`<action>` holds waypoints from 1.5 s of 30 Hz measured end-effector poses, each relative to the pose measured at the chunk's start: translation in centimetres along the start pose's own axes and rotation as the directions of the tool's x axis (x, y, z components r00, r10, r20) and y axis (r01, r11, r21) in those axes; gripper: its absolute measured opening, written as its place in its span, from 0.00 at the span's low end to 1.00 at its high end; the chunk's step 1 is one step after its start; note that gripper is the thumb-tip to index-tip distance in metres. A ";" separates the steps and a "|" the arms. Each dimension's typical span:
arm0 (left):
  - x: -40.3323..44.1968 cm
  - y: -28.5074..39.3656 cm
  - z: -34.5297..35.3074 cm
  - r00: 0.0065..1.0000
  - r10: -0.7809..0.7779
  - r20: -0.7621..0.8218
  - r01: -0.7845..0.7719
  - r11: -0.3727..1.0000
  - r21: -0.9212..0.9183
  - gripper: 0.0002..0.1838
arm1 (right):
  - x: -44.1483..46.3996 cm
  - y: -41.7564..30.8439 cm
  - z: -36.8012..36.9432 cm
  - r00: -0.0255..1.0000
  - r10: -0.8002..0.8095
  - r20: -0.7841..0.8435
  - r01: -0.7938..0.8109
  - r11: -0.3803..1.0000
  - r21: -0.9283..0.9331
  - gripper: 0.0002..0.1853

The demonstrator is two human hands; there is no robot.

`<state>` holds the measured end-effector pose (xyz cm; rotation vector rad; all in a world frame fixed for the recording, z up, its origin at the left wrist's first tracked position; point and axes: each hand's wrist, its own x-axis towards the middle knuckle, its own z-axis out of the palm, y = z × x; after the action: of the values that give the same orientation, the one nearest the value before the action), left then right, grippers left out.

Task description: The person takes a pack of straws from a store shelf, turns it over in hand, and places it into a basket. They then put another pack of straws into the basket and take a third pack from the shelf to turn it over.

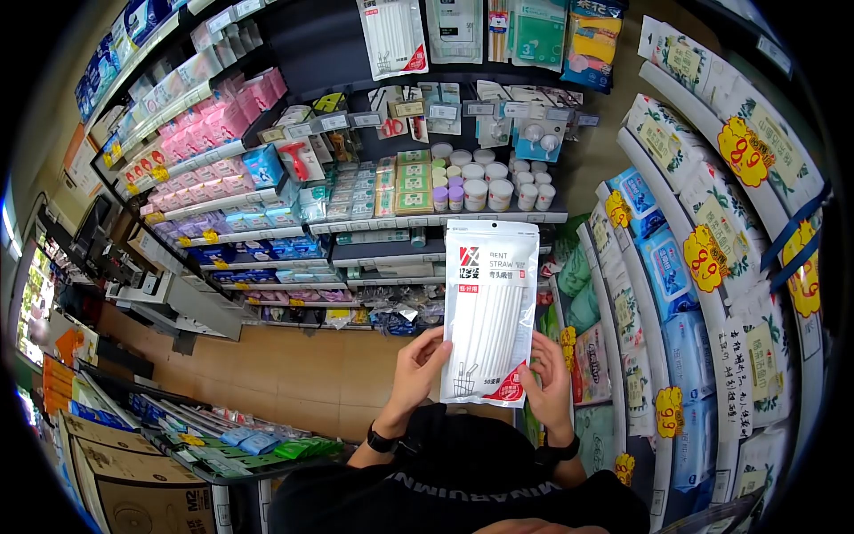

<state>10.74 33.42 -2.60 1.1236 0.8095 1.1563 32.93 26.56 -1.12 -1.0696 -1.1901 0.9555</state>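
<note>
Upright in front of my chest is a white pack of bent straws (487, 311), its printed front turned toward me. My left hand (418, 367) grips the lower left edge, thumb on the front and fingers behind. On the lower right edge, my right hand (549, 383) pinches the pack the same way, near its red corner label. The fingertips behind the pack are hidden. A similar straw pack (392, 37) hangs on the back rack, beyond and above my hands.
Facing me is a shelf with lidded tubs (487, 191), boxes and hanging packets. Tissue packs (725, 222) with yellow price tags fill the close right shelf. Pink packs (209, 125) line the left shelf. A cardboard box (133, 481) stands at lower left, beside a low rack (240, 449).
</note>
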 end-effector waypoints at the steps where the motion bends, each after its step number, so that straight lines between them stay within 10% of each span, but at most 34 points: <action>1: 0.0 0.0 0.0 1.000 -0.001 0.003 0.001 1.000 0.000 0.17 | 0.0 0.1 0.0 1.000 0.000 -0.003 0.000 1.000 -0.001 0.30; 28: -0.9 0.1 -1.2 0.986 -0.004 0.170 0.019 0.996 -0.086 0.20 | 0.4 2.2 1.7 0.986 0.119 -0.120 -0.111 0.991 0.071 0.29; 45: -0.1 -2.2 -0.7 0.848 -0.223 0.481 0.313 0.943 -0.116 0.45 | 0.3 2.2 1.7 0.960 0.129 0.250 -0.071 0.971 -0.228 0.27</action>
<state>10.69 33.50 -4.93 1.0285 0.4510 0.6700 31.22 27.60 -3.13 -1.2124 -1.4971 1.0895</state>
